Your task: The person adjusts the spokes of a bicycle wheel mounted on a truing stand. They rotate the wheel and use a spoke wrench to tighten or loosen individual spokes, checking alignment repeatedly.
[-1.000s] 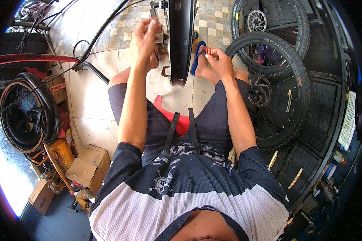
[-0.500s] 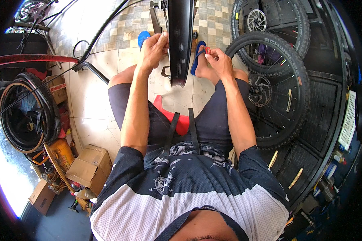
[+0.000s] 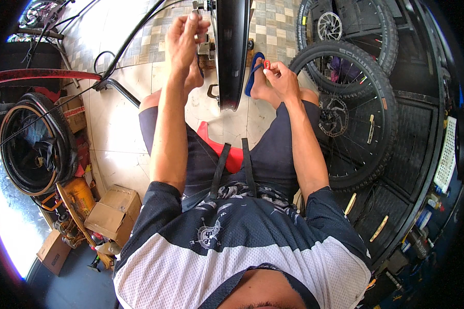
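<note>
In the head view, a black bicycle rim point(image 3: 231, 62) stands upright in a metal stand point(image 3: 205, 47) between my feet. My left hand point(image 3: 183, 41) is raised just left of the rim near the hub point(image 3: 206, 6), with its fingers curled; whatever they pinch is too small to make out. My right hand point(image 3: 278, 77), right of the rim, pinches a small red tool point(image 3: 267, 65). Below the hand rests my foot in a blue flip-flop point(image 3: 253, 69). A red piece point(image 3: 234, 161) with black straps lies between my thighs.
Two tyred wheels with disc rotors point(image 3: 355, 56) lie at the right on dark panels. At the left are coiled tyres point(image 3: 33, 113), a red bar point(image 3: 41, 73), black tubing point(image 3: 126, 95) and cardboard boxes point(image 3: 111, 211). Tools point(image 3: 422, 242) line the right edge.
My left hand dropped lower beside the rim half a second ago and is now raised again toward the hub. My right hand holds the red tool in the same place.
</note>
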Tool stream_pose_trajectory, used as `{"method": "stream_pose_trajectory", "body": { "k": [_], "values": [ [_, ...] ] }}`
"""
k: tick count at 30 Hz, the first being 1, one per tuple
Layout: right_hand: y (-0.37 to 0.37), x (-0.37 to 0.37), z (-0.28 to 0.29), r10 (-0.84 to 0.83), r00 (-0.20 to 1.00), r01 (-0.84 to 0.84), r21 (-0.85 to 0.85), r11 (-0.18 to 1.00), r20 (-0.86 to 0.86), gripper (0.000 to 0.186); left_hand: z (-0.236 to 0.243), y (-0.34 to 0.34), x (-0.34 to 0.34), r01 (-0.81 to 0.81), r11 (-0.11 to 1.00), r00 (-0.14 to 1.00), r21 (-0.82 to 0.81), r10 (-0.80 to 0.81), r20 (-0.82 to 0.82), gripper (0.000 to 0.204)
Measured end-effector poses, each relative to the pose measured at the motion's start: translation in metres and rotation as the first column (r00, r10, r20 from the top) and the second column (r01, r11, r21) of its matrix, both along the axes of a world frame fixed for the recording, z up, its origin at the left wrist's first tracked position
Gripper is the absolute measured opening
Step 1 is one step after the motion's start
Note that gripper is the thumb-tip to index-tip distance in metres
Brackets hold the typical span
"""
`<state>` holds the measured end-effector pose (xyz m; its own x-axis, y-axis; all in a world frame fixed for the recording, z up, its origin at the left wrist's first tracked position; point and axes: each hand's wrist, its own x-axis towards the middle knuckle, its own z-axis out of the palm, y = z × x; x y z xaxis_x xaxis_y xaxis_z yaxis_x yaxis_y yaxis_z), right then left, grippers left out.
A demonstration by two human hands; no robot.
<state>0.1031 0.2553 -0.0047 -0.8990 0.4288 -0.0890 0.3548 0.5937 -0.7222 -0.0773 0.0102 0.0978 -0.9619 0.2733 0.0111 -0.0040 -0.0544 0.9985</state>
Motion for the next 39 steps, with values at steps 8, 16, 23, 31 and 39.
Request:
{"method": "stream_pose_trajectory", "body": {
  "k": [8,16,23,31,39],
  "values": [
    [-0.002,0.000,0.004,-0.004,1.000,0.005,-0.024,1.000,0.016,0.028,-0.123,-0.007,0.045,0.066,0.961,0.998,-0.269,-0.060,0.031,0.052],
    [-0.003,-0.001,0.002,-0.026,1.000,0.026,-0.009,1.000,-0.008,0.027,-0.037,0.000,0.040,0.212,0.977,0.942,-0.025,-0.197,0.271,0.050],
    [0.000,0.000,-0.001,-0.002,1.000,0.002,-0.012,1.000,0.013,0.029,0.036,0.004,0.014,0.145,0.989,0.989,0.026,-0.144,-0.027,0.039],
    [0.001,0.000,-0.001,0.002,1.000,-0.002,-0.003,1.000,0.021,0.031,-0.039,-0.003,0.021,-0.031,1.000,0.996,0.000,0.031,0.086,0.036],
    [-0.002,0.000,0.000,-0.009,1.000,0.008,-0.019,1.000,-0.026,0.030,-0.097,-0.009,0.056,0.086,0.987,0.971,-0.137,-0.053,0.232,0.051]
  ]
}}
